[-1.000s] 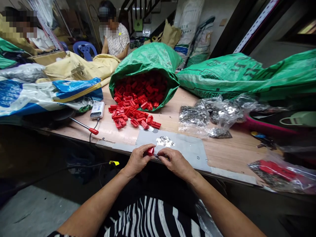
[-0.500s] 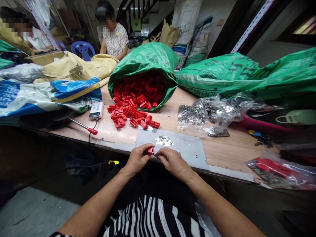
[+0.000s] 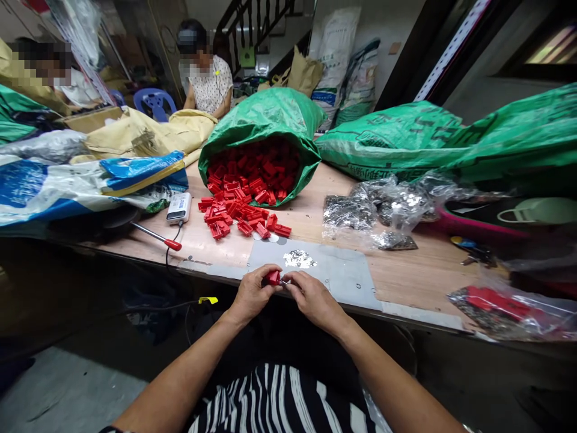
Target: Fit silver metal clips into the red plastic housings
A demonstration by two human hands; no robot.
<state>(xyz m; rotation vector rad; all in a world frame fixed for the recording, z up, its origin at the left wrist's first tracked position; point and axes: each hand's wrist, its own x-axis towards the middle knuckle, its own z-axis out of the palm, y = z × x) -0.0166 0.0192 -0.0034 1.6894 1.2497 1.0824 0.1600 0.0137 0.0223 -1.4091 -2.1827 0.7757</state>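
Observation:
Between the thumb and fingers of my left hand is a small red plastic part, held at the table's front edge. My right hand is closed in a pinch on a small shiny metal piece, which touches or nearly touches the red part; its exact kind is too small to make out. Just beyond my hands, a pile of small silvery metal pieces lies on a grey mat. Loose red plastic parts are heaped behind it, spilling from a green woven sack.
Clear bags of metal pieces lie to the right, with another bag near the front edge. A red-tipped lever and a white power bank are at left. Another green sack lies behind. A person sits across the table.
My hands stay together at the table edge, the left still holding the red part. My right fingers and the metal piece have shifted slightly. The whole view has tilted up a little.

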